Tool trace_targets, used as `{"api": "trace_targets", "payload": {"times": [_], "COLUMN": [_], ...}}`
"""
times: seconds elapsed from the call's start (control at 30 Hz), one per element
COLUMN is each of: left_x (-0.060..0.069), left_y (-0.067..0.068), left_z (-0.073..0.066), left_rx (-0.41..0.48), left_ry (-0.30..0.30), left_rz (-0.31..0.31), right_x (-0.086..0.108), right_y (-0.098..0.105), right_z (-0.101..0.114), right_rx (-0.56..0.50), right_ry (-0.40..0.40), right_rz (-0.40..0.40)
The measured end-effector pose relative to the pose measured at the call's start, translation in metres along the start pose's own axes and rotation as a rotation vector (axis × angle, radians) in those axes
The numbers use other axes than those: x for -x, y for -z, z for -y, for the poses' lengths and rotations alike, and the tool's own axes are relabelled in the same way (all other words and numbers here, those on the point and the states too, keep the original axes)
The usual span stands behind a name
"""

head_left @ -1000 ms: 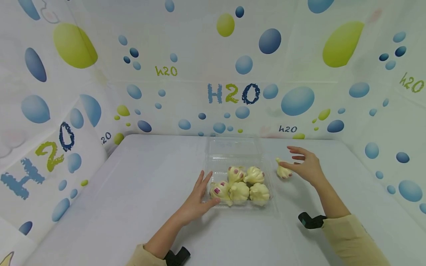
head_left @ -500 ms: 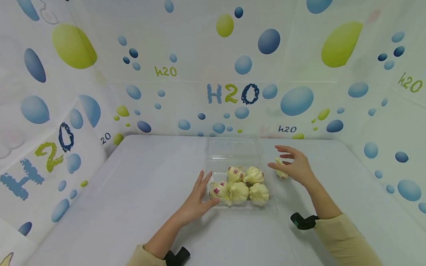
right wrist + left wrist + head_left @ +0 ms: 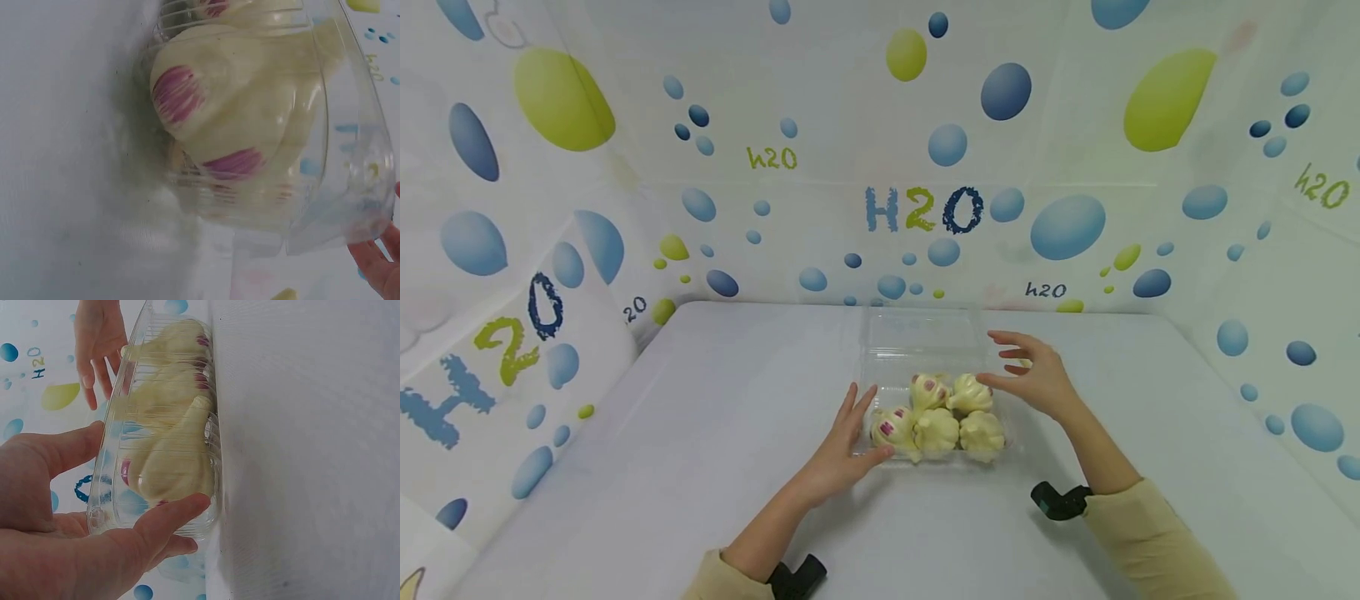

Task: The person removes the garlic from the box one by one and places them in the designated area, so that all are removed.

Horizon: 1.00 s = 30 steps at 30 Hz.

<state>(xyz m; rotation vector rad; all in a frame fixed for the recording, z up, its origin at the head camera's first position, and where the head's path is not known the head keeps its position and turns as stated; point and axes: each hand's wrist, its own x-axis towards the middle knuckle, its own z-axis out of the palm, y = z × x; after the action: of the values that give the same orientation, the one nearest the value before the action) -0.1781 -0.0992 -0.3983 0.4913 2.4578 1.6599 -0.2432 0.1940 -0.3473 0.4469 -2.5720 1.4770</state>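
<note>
Several pale garlic bulbs (image 3: 936,431), some with purple patches, lie in a clear plastic clamshell box (image 3: 891,375) whose lid is folded back. My left hand (image 3: 842,454) rests against the box's front left corner with fingers spread. In the left wrist view its thumb and fingertips touch the clear wall. Over the box's right side is my right hand (image 3: 1033,375), holding nothing, its thumb tip near the back right bulb (image 3: 972,392). Behind that hand, a loose garlic bulb (image 3: 1027,363) on the table is almost wholly hidden.
The box stands on a white-covered table (image 3: 737,375). A printed cloth wall (image 3: 850,125) with blue and green spots rises at the back and sides. Black wrist cameras (image 3: 1060,502) hang below both wrists, close to the tabletop.
My right hand has moved left from the loose garlic bulb to the box's right side, with nothing in it. The left hand and the bulbs in the box have stayed put.
</note>
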Motion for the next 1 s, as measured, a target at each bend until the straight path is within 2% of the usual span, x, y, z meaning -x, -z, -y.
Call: {"api": "trace_targets", "payload": {"times": [0.5,0.73,1.0], "left_x": [-0.002,-0.002,-0.002], "left_y": [-0.001,-0.001,0.0], "left_z": [0.004,0.003,0.003], "left_rx": [-0.022,-0.024,-0.018], "left_ry": [0.005,0.008,-0.002], "left_rz": [-0.002,-0.001,0.003], "right_x": [-0.009,-0.012,-0.016], "right_y": [-0.026,-0.035,-0.046], "right_z": [0.007,0.011,0.011], "right_rx": [-0.044,-0.011,-0.007], "right_ry": [0.019,0.008,0.031], "right_rz": [0.059,0.082,0.096]}}
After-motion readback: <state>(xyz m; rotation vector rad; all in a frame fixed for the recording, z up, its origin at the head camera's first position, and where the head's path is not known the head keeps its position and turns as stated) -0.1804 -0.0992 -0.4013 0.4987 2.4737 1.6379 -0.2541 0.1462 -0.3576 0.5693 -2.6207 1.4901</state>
